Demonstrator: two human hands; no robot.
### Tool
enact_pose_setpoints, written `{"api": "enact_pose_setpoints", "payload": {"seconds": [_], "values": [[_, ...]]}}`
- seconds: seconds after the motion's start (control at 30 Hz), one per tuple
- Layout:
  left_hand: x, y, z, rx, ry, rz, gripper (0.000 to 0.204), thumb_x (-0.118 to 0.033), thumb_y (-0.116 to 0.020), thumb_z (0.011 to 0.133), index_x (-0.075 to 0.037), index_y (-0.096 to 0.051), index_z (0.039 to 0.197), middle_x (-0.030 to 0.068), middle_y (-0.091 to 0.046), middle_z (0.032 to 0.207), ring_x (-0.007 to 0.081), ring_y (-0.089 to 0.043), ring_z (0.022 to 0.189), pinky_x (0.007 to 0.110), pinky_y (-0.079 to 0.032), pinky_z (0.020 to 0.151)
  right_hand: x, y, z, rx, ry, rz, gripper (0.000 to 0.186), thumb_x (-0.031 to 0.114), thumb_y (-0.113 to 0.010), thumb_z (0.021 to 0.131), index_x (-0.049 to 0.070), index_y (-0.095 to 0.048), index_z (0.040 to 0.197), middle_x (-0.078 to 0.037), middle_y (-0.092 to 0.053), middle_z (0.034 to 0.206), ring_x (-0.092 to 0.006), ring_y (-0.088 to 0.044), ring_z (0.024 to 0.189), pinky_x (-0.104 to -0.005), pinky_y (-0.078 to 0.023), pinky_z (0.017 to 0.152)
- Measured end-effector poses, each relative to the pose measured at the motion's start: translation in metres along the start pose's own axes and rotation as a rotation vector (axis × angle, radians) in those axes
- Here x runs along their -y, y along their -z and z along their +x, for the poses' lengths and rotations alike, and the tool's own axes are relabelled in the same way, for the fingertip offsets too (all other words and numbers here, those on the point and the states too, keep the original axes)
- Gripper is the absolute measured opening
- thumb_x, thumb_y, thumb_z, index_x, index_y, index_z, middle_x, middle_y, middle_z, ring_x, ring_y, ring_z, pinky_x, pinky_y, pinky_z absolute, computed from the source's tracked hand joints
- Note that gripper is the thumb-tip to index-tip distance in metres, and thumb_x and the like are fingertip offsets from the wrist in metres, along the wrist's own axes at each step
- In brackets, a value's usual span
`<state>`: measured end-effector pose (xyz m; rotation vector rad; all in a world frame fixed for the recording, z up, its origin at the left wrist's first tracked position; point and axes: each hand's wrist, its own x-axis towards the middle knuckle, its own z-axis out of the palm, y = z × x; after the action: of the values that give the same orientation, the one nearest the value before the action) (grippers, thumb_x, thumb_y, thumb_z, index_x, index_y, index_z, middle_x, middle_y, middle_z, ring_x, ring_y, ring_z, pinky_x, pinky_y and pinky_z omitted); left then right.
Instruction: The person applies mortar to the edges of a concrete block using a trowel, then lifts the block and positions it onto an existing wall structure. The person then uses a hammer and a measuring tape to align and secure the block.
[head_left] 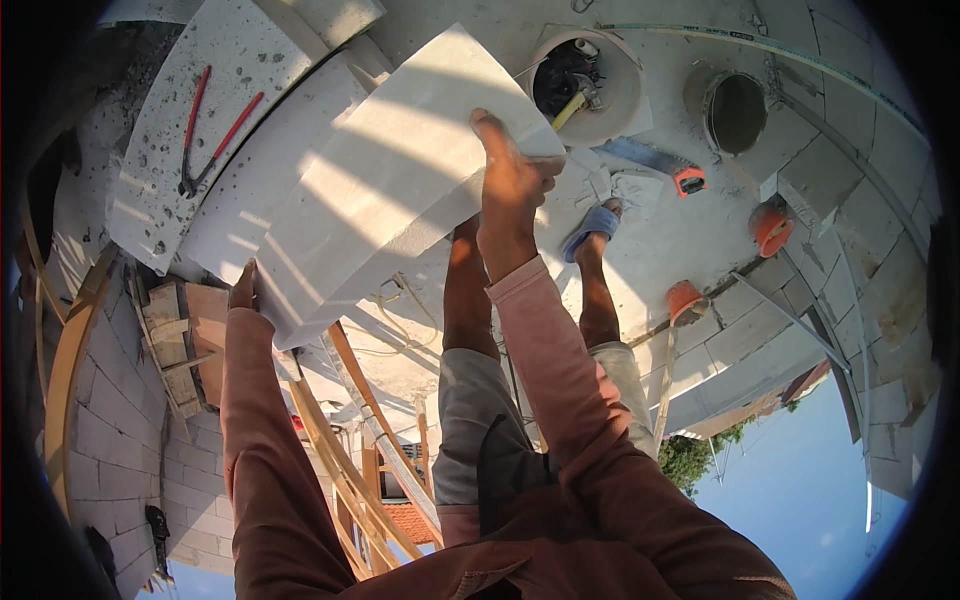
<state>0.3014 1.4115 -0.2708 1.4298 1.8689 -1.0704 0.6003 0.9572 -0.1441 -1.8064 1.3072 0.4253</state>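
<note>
A large pale block spans the middle of the view, crossed by bands of sunlight. My left hand holds its lower left end, partly hidden behind it. My right hand grips its upper right end, thumb on the top face. Under and behind it lie more pale slabs. On the leftmost slab, which is speckled with debris, rests a red-handled pincer tool.
Right of the block are a bucket of tools, a dark bucket, a handsaw and orange containers. My sandaled foot stands among them. Timber planks are below; block walls curve along both sides.
</note>
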Motion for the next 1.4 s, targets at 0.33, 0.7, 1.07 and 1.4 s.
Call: {"api": "enact_pose_setpoints", "payload": {"seconds": [0.33, 0.7, 1.07, 1.4], "values": [[0.043, 0.018, -0.072, 0.472, -0.184, -0.716, 0.068, -0.046, -0.067, 0.092, 0.0, -0.054, 0.141, 0.0173, -0.063, 0.133, 0.0288, -0.062, 0.119, 0.038, -0.049, 0.103, 0.057, -0.04, -0.043, -0.055, 0.137, -0.078, 0.127, 0.057, -0.08, 0.072, -0.021, -0.012, 0.147, -0.037, -0.032, 0.14, -0.0464, -0.031, 0.135, -0.0494, -0.025, 0.117], [0.049, 0.015, -0.132, 0.629, 0.154, -0.915, 0.054, -0.046, -0.063, 0.096, -0.007, -0.059, 0.133, 0.0134, -0.068, 0.125, 0.0372, -0.067, 0.11, 0.061, -0.054, 0.09, -0.013, -0.084, -0.18, 0.368, -0.094, -0.201, 0.142, 0.06, -0.082, 0.072, -0.015, 0.01, 0.152, -0.043, -0.015, 0.15, -0.0533, -0.017, 0.146, -0.0556, -0.017, 0.12], [0.08, -0.026, -0.312, 0.669, 0.144, -1.254, 0.06, -0.046, -0.059, 0.1, -0.006, -0.047, 0.143, 0.0184, -0.061, 0.134, 0.0371, -0.065, 0.116, 0.058, -0.056, 0.094, -0.014, -0.044, -0.194, 0.323, 0.027, -0.368, 0.137, 0.04, -0.083, 0.072, 0.001, 0.019, 0.156, -0.036, -0.025, 0.139, -0.0526, -0.036, 0.127, -0.0565, -0.034, 0.109], [0.039, -0.012, -0.483, 0.852, 0.031, -1.047, 0.067, -0.046, -0.063, 0.097, -0.007, -0.038, 0.146, 0.026, -0.046, 0.143, 0.0444, -0.053, 0.127, 0.064, -0.051, 0.099, 0.075, 0.041, -0.128, 0.515, -0.144, -0.39, 0.135, 0.047, -0.079, 0.066, 0.012, 0.01, 0.161, -0.039, -0.021, 0.15, -0.0579, -0.032, 0.136, -0.0599, -0.033, 0.112]]}}
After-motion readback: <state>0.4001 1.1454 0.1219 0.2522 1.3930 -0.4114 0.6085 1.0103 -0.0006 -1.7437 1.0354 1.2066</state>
